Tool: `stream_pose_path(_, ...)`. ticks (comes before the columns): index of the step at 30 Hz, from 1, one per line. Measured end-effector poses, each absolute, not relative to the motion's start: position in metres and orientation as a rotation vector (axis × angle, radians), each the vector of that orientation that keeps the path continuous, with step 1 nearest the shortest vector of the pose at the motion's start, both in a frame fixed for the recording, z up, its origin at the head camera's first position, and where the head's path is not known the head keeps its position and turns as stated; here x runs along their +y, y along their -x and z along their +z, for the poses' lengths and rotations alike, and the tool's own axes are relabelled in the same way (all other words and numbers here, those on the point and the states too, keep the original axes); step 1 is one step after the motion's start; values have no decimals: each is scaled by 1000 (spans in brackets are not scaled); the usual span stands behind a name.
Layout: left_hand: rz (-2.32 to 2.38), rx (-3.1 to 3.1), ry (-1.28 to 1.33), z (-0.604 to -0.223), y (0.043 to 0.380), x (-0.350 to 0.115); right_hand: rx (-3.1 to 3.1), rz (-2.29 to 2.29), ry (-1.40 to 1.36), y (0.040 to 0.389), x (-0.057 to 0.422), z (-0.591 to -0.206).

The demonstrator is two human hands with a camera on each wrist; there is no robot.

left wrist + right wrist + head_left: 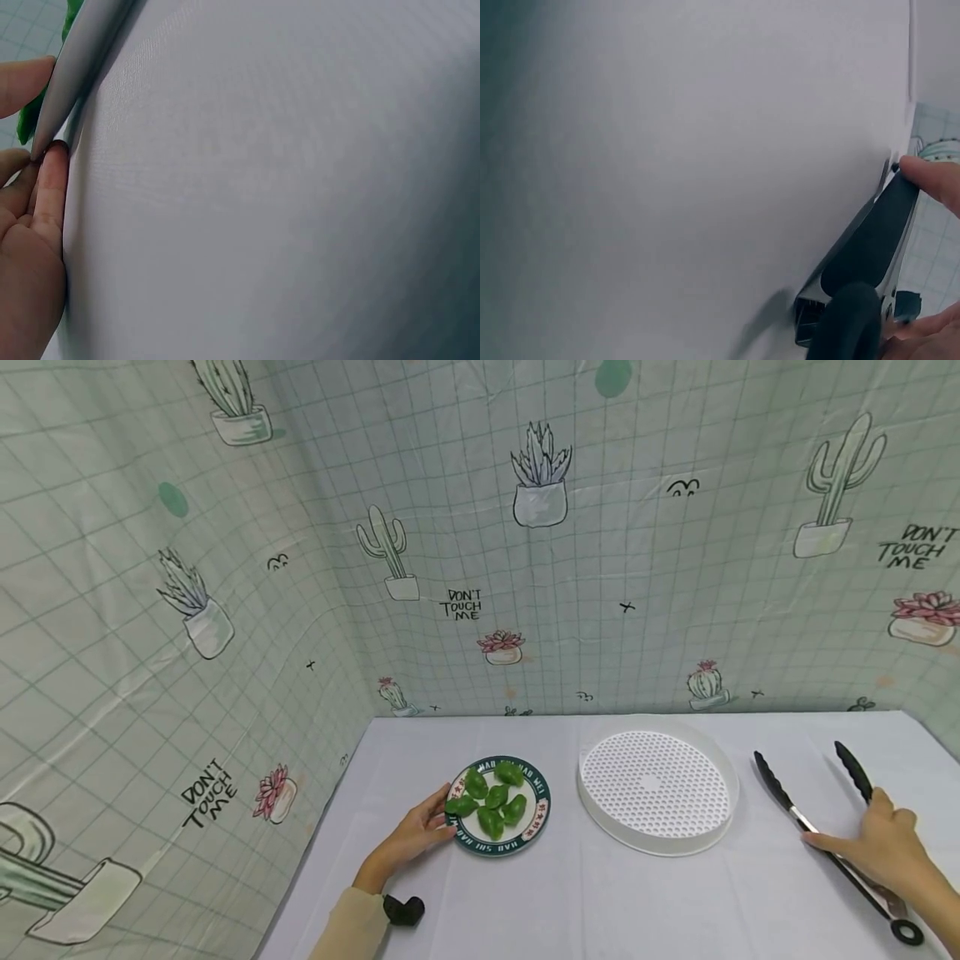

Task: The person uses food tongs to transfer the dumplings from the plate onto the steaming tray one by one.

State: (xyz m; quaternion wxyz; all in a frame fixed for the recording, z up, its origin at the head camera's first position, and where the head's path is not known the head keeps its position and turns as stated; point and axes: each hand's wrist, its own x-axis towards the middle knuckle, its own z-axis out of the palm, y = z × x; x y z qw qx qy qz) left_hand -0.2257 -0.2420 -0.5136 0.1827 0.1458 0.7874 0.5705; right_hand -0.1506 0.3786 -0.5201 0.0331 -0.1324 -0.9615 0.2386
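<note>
A round plate (538, 833) with a dark green patterned rim lies left of centre on the table, bearing several green leaves (491, 822). At the plate's left edge is my left hand (414, 837); the left wrist view has its thumb (26, 84) over the rim and fingers below, pinching it. Far right, my right hand (888, 847) holds metal tongs (804, 821) with black tips and handles, their arms spread apart. In the right wrist view the thumb (934, 180) presses one black handle (874, 240); the other fingers are partly hidden.
Between the plate and tongs sits a round white tray (656, 843) with a perforated base. A white cloth covers the table (525, 910). Behind and to the left hangs a grid-patterned curtain (585, 568) with cactus drawings. A black band piece (403, 911) is at my left wrist.
</note>
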Motion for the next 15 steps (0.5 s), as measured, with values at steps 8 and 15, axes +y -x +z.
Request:
stream_pose_path(8,1607,2227,-363,-513,224,-240,-2960,636,469,152,381,-518)
stream_pose_path(15,1619,2213,-374,-513,224,-241,-3002,645,554,153,384,-513)
